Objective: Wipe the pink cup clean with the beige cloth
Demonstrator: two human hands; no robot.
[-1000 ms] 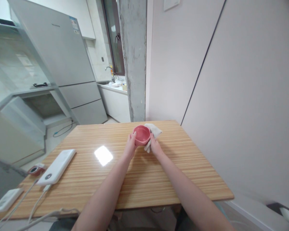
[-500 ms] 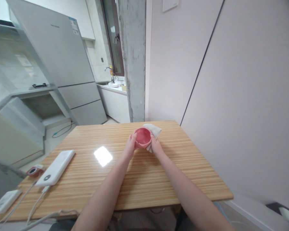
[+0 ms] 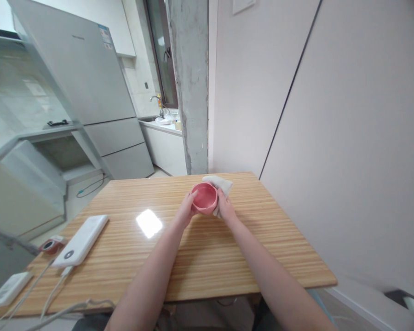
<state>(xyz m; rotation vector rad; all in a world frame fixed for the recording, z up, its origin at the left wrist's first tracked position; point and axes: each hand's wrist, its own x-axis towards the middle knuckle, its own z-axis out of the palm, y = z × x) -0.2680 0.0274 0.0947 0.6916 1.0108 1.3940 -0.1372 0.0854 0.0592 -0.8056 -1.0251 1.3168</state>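
A pink bowl (image 3: pixel 204 198) is held between my two hands above the wooden table (image 3: pixel 207 257), its open top tilted toward me. My left hand (image 3: pixel 188 206) grips the bowl's left side, with the thumb at the rim. On the other side, my right hand (image 3: pixel 225 205) is closed around a pale cloth (image 3: pixel 220 184) and presses it against the outside of the bowl. Part of the cloth sticks out behind the bowl. The fingers beneath and behind the bowl are hidden.
At the table's left lie a white power bank (image 3: pixel 81 241) with cables, a small reddish object (image 3: pixel 51 245) and a white power strip (image 3: pixel 8 288). A pale wall (image 3: pixel 331 138) runs along the right. Behind the table stand a concrete pillar (image 3: pixel 193 92) and a fridge (image 3: pixel 86 78).
The bowl has turned slightly in my hands. My right hand has shifted a little up and right along its side, and the cloth has moved with it.
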